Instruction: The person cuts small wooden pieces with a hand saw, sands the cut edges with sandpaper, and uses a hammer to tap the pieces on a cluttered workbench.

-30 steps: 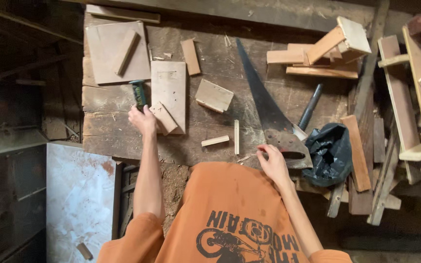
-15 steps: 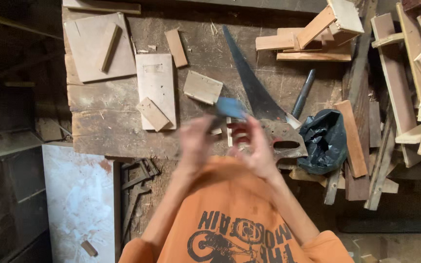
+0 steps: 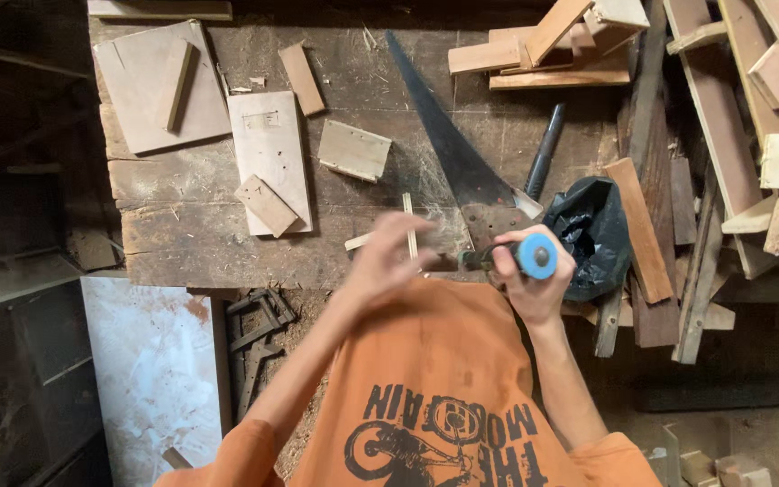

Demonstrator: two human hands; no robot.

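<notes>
The right hand (image 3: 534, 280) is wrapped around a tool with a dark handle and a round blue end cap (image 3: 536, 256); the cap faces the camera, so the rest of the tool is foreshortened and its working end is hard to make out, pointing toward the left hand. The left hand (image 3: 389, 257) is motion-blurred, with fingers loosely spread near the tool's far tip; whether it touches the tool or holds anything cannot be told. Both hands hover over the near edge of the worn wooden workbench (image 3: 191, 243), just above the person's orange shirt (image 3: 435, 379).

Just behind the hands lies a handsaw (image 3: 448, 144), its blade running away toward the far edge, its handle partly hidden by the right hand. Two thin wood strips (image 3: 410, 225) lie beside the left hand, their near ends blurred over. To the right of the saw sits a crumpled black plastic bag (image 3: 597, 230) and a dark rod-like tool (image 3: 545, 153).

Further left rest a pale rectangular board (image 3: 272, 153) with a small block (image 3: 266, 206) on it, a square offcut (image 3: 354, 150), and a larger panel (image 3: 151, 90) bearing a stick. Stacked timber scraps (image 3: 732, 135) crowd the right side, cut off by the frame.
</notes>
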